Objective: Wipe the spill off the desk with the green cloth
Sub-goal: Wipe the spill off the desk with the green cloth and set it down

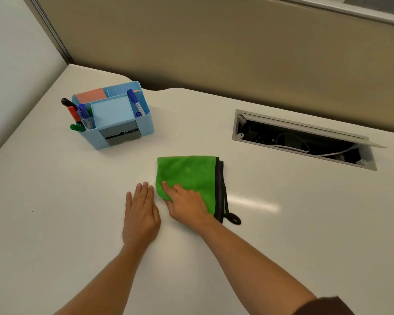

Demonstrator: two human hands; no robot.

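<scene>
Pressing down on the near left corner of the green cloth (189, 176), the right hand (187, 204) lies on top of it with fingers bent over the folded edge, pinning the fabric to the surface (55, 201) more than gripping it. The left hand (141, 212) rests flat and spread on the bare surface just beside the cloth, palm down, holding nothing. The cloth sits folded near the middle of the surface, with its dark trim and a small hanging loop (235, 219) trailing at the right edge.

No spill is plainly visible; only a faint sheen shows just left of the cloth, near the left fingertips, so I cannot tell where the liquid lies or how much remains. That is the first risk: a stroke aimed by guess may miss the wet patch altogether.

With pressure on one corner only, the far part of the fold is likely to bunch or flip open on a push, smearing rather than lifting the liquid. The left hand, lying close to the likely path, could get wet or block the stroke. A wide sweep to the right would carry liquid toward the open cable hatch (305, 142), where wires are exposed, and one to the far left could nudge the blue organiser (114, 117) and its markers (83, 112).
</scene>
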